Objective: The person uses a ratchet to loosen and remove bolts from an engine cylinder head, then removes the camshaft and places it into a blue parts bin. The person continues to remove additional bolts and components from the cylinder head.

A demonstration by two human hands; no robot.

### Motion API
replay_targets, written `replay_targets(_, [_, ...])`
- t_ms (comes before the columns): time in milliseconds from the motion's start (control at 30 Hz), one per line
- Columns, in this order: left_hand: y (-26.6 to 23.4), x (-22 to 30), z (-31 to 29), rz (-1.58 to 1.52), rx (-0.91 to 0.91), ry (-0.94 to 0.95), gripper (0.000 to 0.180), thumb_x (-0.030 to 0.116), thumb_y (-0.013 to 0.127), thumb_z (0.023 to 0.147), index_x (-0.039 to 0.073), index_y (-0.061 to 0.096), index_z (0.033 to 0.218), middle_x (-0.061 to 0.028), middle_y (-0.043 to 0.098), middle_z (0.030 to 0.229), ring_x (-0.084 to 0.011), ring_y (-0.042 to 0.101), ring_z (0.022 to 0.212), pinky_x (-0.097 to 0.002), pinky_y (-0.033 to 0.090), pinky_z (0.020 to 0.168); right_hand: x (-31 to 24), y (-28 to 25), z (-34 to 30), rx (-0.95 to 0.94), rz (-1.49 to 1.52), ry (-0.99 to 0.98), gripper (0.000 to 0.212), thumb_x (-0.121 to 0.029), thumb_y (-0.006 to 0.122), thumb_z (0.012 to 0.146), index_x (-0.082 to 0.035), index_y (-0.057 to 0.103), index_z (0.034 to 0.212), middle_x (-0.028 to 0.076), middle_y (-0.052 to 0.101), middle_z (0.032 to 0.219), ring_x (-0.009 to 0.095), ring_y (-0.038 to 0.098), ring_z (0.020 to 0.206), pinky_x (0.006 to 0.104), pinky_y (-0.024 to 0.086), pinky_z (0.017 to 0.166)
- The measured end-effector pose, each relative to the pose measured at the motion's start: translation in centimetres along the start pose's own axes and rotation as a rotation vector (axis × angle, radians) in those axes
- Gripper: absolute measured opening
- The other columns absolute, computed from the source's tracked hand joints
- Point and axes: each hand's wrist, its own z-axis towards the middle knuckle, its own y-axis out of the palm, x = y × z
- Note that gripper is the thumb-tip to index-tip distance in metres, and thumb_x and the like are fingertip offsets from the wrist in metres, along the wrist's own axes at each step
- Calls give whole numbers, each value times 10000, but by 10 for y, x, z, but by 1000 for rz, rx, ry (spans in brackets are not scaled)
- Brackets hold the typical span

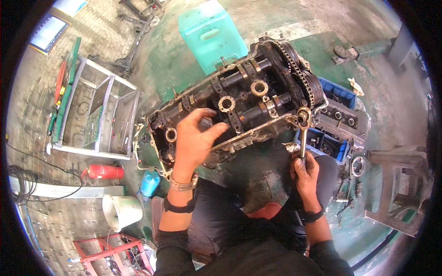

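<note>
In front of me lies a greasy engine cylinder head (262, 120) with its cover off, its camshafts bare. A timing chain (294, 64) runs along its right end, beside dark round sprockets (313, 87). My right hand (305, 177) is wrapped round the handle of a ratchet wrench (303, 143). The wrench's head rests at the near right corner of the cylinder head, below the chain. Over the left half of the engine hovers my left hand (195, 138), thumb and fingers curved apart, with nothing visible held in them.
Behind the engine stands a turquoise plastic stool (212, 34). Blue bins (338, 149) with metal parts and a valve cover (347, 122) lie to the right, near a grey stool (400, 188). At left are a metal rack (99, 108), a red fire extinguisher (106, 172) and a white bucket (122, 212).
</note>
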Motion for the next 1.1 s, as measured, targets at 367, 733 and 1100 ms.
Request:
replay_targets(367, [18,23,17,569,-205,251,607,350,869,635,-16,682,1082,-247,667,804,-378,660,729,-399,520,692,-15,3,-4,-32,73,65,317,-316,686,938,-14,597,972,-31,516,681,53,447,557,225,357,498])
replay_targets(733, [19,28,21,729,-239,346,572,362,865,642,19,667,1054,-208,675,797,-396,656,795,-461,509,707,-16,3,-2,9,21,46,263,-243,698,919,6,612,914,-25,540,669,58,472,616,239,394,565])
replay_targets(1100, [18,20,26,727,-279,519,415,301,829,684,18,634,917,-187,653,727,-381,654,723,-452,520,646,-18,1,0,-29,-2,23,284,-276,693,933,-4,615,911,-26,541,655,50,465,576,244,391,527])
